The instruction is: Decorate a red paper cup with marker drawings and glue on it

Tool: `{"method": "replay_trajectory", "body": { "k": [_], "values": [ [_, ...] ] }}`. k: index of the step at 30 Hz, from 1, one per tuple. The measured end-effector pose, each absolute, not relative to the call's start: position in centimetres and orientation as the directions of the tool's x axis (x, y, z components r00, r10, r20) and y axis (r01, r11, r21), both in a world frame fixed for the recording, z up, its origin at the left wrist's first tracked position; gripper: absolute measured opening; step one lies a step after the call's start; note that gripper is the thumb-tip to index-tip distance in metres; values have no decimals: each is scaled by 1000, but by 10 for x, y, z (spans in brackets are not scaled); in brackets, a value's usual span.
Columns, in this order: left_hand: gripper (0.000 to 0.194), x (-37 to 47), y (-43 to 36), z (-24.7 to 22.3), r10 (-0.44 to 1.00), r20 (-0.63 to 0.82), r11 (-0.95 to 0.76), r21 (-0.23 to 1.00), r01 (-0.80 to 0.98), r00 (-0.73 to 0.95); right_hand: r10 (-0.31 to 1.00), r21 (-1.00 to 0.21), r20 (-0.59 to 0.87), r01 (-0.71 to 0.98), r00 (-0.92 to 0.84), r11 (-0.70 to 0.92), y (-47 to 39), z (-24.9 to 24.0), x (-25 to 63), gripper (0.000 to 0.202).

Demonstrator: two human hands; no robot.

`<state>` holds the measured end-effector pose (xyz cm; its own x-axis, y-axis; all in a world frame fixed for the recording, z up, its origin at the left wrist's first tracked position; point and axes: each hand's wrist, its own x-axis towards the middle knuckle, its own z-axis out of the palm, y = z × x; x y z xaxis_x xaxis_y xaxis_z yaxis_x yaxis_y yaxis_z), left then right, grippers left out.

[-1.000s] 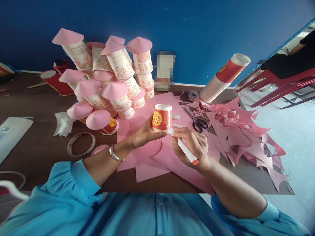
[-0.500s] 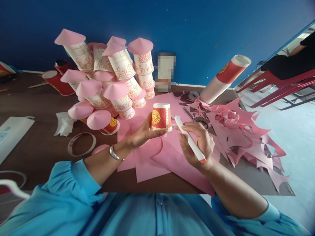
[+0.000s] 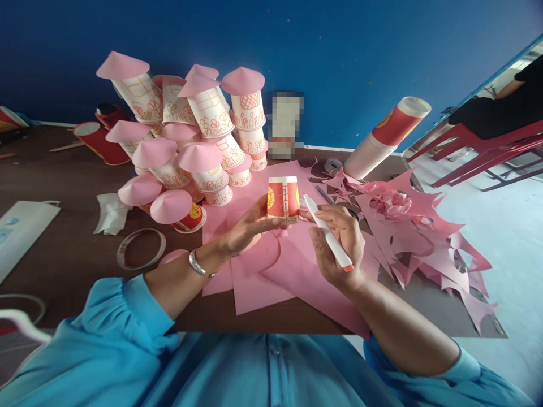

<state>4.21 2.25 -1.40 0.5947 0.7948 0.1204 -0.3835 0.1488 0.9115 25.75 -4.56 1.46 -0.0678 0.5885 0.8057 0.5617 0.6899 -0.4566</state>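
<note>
A red and white paper cup [image 3: 283,198] with a gold pattern is held up over the pink paper sheets [image 3: 254,282]. My left hand [image 3: 250,227] is closed around its lower left side. In my right hand [image 3: 341,240] is a white marker [image 3: 328,234] with a red end, slanting so its tip points up and left, close to the cup's right side. Whether the tip touches the cup cannot be made out. Fingers of my right hand reach towards the cup's base.
Decorated cups with pink cone tops [image 3: 201,158] are stacked at the left. Scissors [image 3: 324,195], grey tape [image 3: 334,165], a cup stack [image 3: 373,150] and pink scraps [image 3: 419,232] lie to the right. A tape ring [image 3: 141,249] rests at the left. Beyond, a person sits on a red chair [image 3: 487,150].
The cup has turned in my left hand, bringing its printed strip towards the middle, and has shifted slightly right. My right hand with the marker has moved slightly left and up.
</note>
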Motion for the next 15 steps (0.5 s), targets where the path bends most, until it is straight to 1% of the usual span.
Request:
{"method": "replay_trajectory", "body": {
  "k": [2, 7, 11, 15],
  "values": [
    [40, 41, 23, -18, 780, 135, 163, 899, -406, 612, 565, -408, 819, 594, -97, 694, -47, 18, 256, 22],
    [65, 41, 23, -19, 748, 136, 143, 923, -358, 649, 532, -318, 822, 608, -206, 728, -50, 24, 252, 22],
    [64, 42, 22, -12, 764, 103, 139, 938, -319, 637, 515, -304, 830, 598, -216, 742, -51, 25, 252, 19],
    [67, 42, 21, -8, 760, 133, 114, 936, -332, 636, 498, -305, 840, 571, -216, 762, -52, 27, 252, 16]
  ]
}}
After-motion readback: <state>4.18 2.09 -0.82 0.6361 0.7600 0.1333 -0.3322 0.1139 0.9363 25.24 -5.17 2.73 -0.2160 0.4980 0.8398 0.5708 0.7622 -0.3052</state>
